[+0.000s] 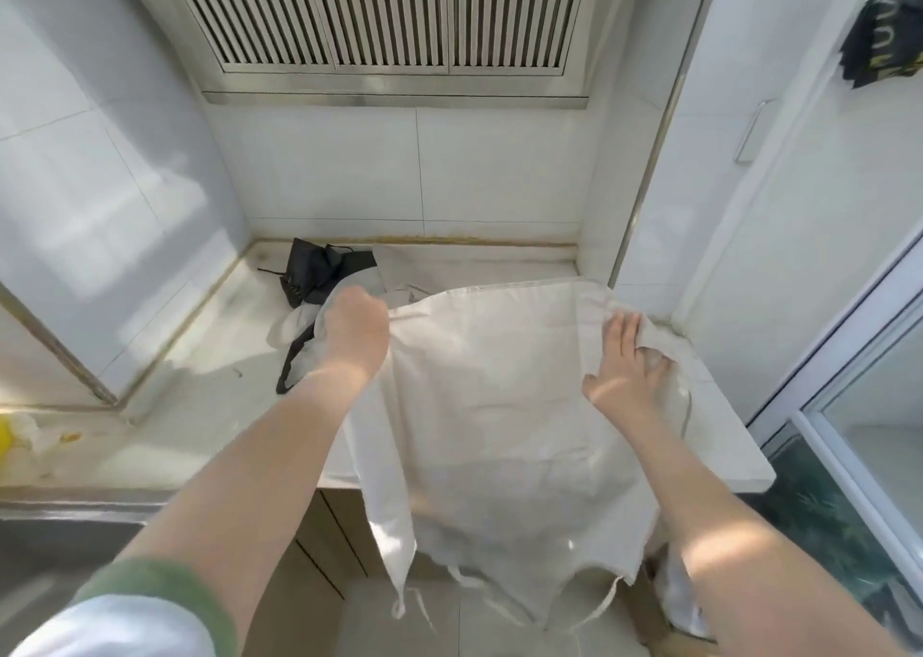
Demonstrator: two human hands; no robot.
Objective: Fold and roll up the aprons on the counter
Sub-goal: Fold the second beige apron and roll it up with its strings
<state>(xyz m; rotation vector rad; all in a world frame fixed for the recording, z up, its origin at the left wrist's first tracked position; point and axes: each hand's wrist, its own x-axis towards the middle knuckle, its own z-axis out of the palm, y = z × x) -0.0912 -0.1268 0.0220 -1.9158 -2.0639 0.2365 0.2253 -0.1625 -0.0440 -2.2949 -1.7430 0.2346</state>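
Clenched in the left hand (pixel 355 329), near the middle of the frame: a bunched edge of the cream apron (pixel 499 407), gripped tight in a fist. Pressed under the right hand (pixel 627 374), right of centre, with fingers nearly straight and thumb splayed: the crumpled opposite corner of that cloth, flattened rather than grasped. Stretched between the two as a broad, softly creased sheet of plain woven fabric, upper part flat on the pale, stone-like counter (pixel 200 357), lower part draped over the front edge, thin ties dangling toward the bottom of the frame. Just behind the left fist, heaped on the counter: a crumpled black apron (pixel 319 277) with narrow straps. Farther up, glossy white wall tiles (pixel 499 167), then a metal louvred vent (pixel 384 12) of thin upright slats along the top edge.
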